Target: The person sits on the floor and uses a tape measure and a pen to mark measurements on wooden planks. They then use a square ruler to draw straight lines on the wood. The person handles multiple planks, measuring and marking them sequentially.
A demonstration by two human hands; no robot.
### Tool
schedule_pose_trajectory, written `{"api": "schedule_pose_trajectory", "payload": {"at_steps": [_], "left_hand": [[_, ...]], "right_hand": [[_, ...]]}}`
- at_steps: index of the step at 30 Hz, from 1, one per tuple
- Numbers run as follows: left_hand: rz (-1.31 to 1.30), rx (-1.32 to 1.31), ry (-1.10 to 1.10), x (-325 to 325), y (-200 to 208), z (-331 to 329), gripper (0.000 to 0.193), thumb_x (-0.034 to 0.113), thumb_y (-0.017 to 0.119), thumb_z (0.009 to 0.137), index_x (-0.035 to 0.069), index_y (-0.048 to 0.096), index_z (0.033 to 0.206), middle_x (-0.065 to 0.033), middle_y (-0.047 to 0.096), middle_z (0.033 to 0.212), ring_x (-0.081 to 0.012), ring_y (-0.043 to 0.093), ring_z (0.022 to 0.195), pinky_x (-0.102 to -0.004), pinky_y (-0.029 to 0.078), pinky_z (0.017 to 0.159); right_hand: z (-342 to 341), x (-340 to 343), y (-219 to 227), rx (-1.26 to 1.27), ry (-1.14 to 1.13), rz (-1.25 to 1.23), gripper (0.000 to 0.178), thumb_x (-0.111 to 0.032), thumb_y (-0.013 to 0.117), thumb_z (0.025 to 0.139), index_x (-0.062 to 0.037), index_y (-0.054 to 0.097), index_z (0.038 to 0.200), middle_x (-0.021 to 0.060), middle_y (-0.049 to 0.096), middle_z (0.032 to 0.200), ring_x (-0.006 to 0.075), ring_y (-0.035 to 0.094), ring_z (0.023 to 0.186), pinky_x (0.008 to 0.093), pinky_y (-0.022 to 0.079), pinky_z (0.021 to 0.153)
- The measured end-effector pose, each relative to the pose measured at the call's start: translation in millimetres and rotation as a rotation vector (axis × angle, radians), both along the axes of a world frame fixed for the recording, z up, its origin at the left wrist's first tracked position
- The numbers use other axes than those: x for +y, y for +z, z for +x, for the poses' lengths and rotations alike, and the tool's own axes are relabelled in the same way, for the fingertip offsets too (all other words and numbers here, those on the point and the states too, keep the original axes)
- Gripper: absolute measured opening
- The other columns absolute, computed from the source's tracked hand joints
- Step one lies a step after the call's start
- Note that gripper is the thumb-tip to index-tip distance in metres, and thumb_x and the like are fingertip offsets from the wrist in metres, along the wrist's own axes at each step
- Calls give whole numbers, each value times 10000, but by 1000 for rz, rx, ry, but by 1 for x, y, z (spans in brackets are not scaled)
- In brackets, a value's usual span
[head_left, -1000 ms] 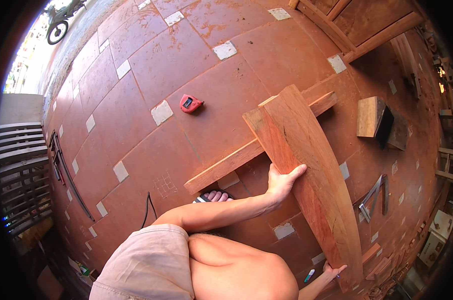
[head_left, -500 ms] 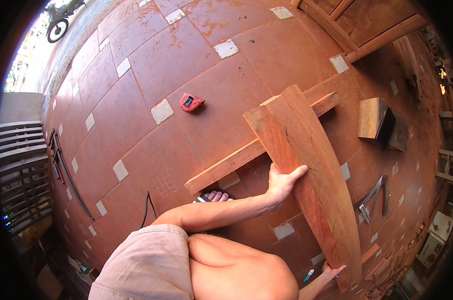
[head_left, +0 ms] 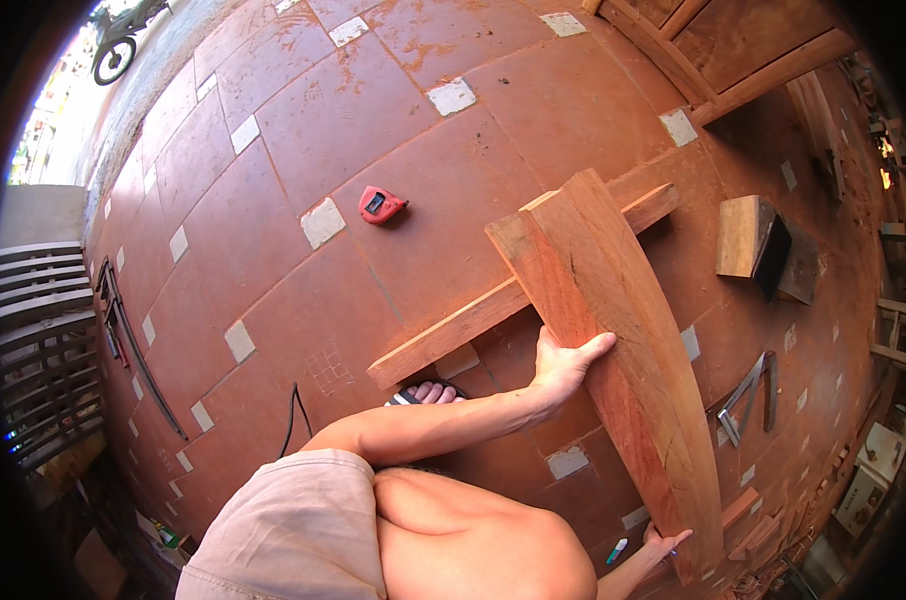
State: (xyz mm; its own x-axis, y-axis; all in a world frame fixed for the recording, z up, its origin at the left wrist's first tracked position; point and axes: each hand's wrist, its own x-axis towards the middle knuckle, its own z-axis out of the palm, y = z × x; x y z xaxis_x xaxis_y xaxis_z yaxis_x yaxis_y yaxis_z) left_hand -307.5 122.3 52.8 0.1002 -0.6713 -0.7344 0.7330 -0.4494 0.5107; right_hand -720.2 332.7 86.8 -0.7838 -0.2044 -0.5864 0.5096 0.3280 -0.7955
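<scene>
A thick reddish-brown wooden plank (head_left: 638,350) slants from the middle of the view to the lower right. Its far end lies across a narrower wooden batten (head_left: 453,333) on the floor. Partway along the plank's left edge, my left hand (head_left: 565,368) grips it, thumb on the upper face and fingers mostly hidden. At the near end my right hand (head_left: 661,545) clasps the same edge, partly out of sight; a small purplish tip shows by its fingers, too small to name. A green-and-white pen-like item (head_left: 617,551) lies beside that hand.
A red tape measure (head_left: 381,206) lies on the tiled floor (head_left: 353,280) beyond the batten. To the right are a wooden block (head_left: 741,238) and a metal square (head_left: 738,405). A wooden frame (head_left: 713,60) stands far right; a long dark clamp-like bar (head_left: 138,350) lies left.
</scene>
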Motion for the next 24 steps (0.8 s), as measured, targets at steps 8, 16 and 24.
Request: {"api": "schedule_pose_trajectory", "payload": {"at_steps": [8, 16, 24], "left_hand": [[-22, -1, -16, 1, 0, 1, 865, 283, 941, 828, -14, 403, 1437, -166, 594, 1414, -263, 572, 1334, -424, 471, 1161], [-2, -6, -13, 1, -1, 1, 847, 304, 936, 833, -8, 419, 1428, -151, 597, 1415, -255, 576, 1325, -422, 469, 1155], [-3, -12, -146, 9, -10, 2, 771, 379, 891, 882, 34, 479, 1434, -127, 618, 1397, -242, 603, 1275, -450, 512, 1077]], "right_hand": [[4, -2, 0, 1, 2, 3, 796, -635, 595, 1005, -117, 442, 1590, 227, 504, 1570, 421, 498, 1410, 585, 438, 1157], [5, 1, 1, 4, 2, 24, 772, -627, 582, 1019, -126, 445, 1590, 230, 508, 1564, 420, 506, 1402, 579, 448, 1151], [8, -12, 13, 26, -15, 19, 748, -620, 569, 1033, -135, 449, 1590, 234, 511, 1559, 419, 513, 1395, 573, 458, 1145]]}}
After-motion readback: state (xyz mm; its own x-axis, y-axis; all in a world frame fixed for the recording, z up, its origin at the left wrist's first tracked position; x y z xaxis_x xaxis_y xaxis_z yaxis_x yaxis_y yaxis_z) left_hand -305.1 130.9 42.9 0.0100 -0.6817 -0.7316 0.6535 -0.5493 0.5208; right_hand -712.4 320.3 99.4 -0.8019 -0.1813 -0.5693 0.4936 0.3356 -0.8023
